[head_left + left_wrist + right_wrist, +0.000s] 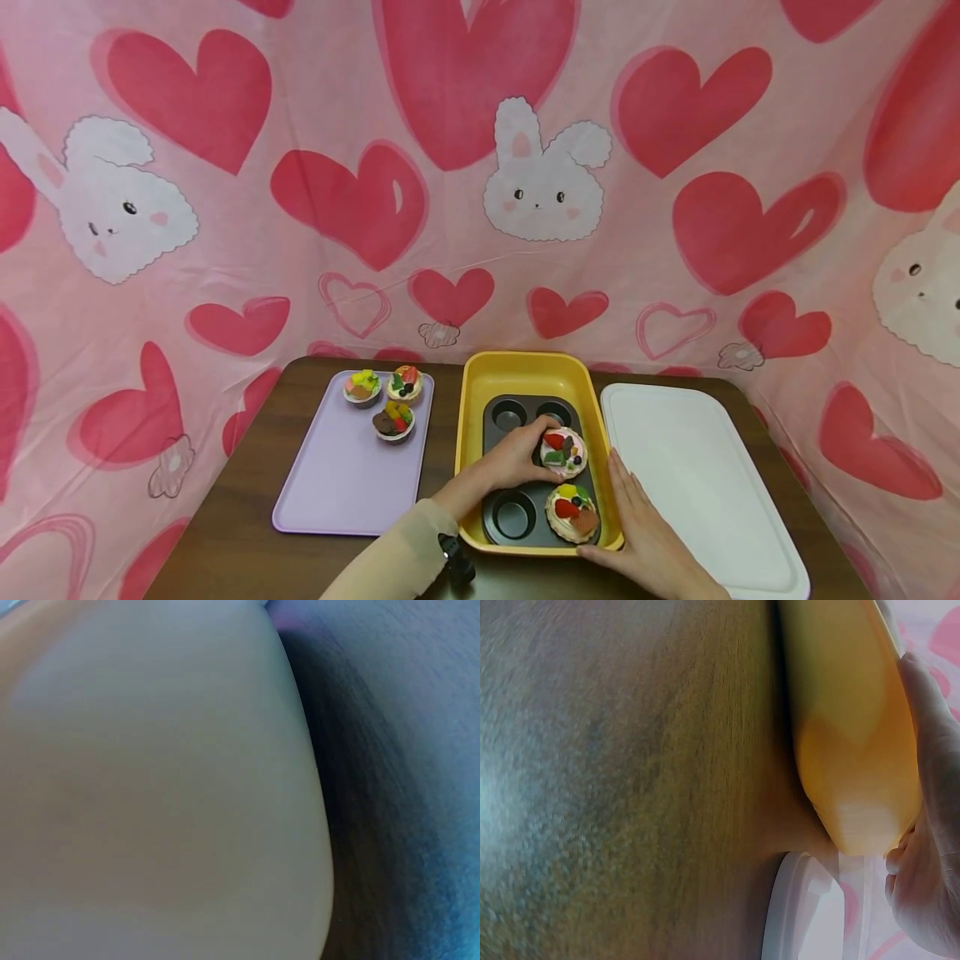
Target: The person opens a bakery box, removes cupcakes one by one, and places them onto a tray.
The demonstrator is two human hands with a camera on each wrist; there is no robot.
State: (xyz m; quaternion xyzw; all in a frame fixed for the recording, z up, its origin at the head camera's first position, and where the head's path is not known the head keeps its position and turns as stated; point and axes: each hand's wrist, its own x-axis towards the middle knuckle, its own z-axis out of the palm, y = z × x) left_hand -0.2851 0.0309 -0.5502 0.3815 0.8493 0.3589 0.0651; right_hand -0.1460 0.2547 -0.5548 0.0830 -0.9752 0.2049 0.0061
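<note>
We lift the strawberry cupcake (pixel 564 451) straight up out of its cup, gripping low on the paper case, so that the cream and the fruit on top are not squashed. It sits in the middle row, right side, of the dark muffin tin (pixel 497 442), which lies inside the yellow tray (pixel 470 392).

Our left hand (pixel 517 457) comes from 9 o'clock of this cupcake; its fingers are curled round the cupcake's left side, with the thumb over the far edge. Our right hand (pixel 645 533) lies flat along the right rim of the yellow tray, fingers straight and close together, pressing to keep the tray from sliding; in the right wrist view the fingers (pixel 922 697) touch the tray's outer wall.

At 6 o'clock of the held cupcake, a second cupcake (pixel 572 513) stays in the tin. Three more cupcakes (pixel 382 398) stand on the purple tray (pixel 337 492) at 9 o'clock, and a white tray (pixel 705 483) lies at 3 o'clock.
</note>
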